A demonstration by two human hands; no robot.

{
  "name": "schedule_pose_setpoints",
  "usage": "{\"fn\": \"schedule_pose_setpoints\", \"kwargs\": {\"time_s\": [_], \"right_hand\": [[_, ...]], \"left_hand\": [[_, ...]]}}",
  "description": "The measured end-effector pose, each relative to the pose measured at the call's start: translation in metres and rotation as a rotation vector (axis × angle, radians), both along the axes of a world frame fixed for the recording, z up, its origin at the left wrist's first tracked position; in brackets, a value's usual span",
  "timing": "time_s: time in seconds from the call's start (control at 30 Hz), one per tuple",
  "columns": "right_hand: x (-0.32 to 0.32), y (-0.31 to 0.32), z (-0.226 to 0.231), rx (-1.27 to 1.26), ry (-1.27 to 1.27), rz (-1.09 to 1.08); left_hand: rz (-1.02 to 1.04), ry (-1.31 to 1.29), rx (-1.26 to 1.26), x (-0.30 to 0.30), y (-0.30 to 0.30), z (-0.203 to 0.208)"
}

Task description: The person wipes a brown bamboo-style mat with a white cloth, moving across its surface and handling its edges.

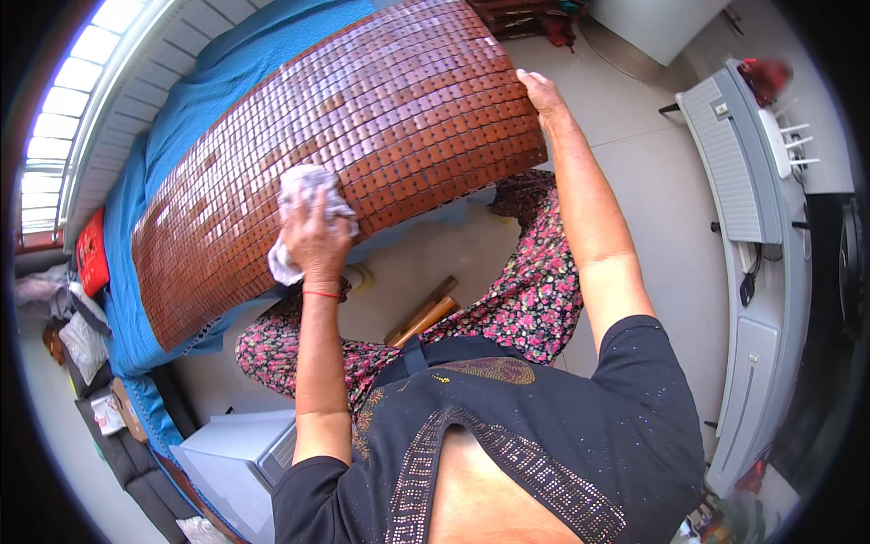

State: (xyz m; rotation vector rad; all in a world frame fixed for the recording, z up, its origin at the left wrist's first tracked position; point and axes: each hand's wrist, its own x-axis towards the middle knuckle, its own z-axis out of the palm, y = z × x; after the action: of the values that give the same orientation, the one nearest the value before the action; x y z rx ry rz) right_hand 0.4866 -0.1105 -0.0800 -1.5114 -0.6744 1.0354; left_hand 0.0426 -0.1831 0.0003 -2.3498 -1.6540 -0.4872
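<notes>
Bed (136,299) under a blue sheet, running along the bright window at the upper left. Spread over nearly all of it, a large brown mat (362,136) of small glossy tiles, its near edge curving down over the side of the bed. Pale tiled floor (652,181) below and to the right. Along the right rim, a long grey cabinet (752,272) with a white device with short antennas on top. At the lower left, a grey box-shaped unit (227,462) close to the bed's foot end, beside dark cushions. On the floor between the flower-patterned trouser legs, a short wooden piece (424,313), lying slantwise. At the bed's left edge, a small red cushion (91,254).

On the mat near its lower edge, a crumpled white cloth (308,213), partly hanging over the side. Left hand (314,243) closed over the cloth from the near side, fingers curled into it, pressing it against the tiles; a thin red band round that wrist. Right hand (542,91) well apart from it, resting flat on the mat's right edge, fingers stretched out and holding nothing, arm held straight.
</notes>
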Motion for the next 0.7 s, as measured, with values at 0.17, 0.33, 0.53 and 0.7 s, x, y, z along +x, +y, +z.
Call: {"fn": "schedule_pose_setpoints", "kwargs": {"time_s": [0.17, 0.33, 0.53, 0.7], "right_hand": [[0.007, -0.024, 0.031, -0.015, -0.128, 0.171], [0.003, -0.044, 0.057, -0.181, -0.132, 0.183], [0.02, -0.023, 0.022, -0.237, -0.337, 0.158], [0.014, -0.016, 0.011, -0.166, -0.373, 0.158]], "left_hand": [[-0.299, 0.001, 0.003, 0.102, -0.009, 0.0], [-0.509, -0.029, 0.013, 0.176, 0.001, -0.005], [-0.712, -0.009, 0.002, 0.266, 0.001, -0.013], [-0.755, 0.051, 0.123, 0.261, -0.007, -0.024]]}}
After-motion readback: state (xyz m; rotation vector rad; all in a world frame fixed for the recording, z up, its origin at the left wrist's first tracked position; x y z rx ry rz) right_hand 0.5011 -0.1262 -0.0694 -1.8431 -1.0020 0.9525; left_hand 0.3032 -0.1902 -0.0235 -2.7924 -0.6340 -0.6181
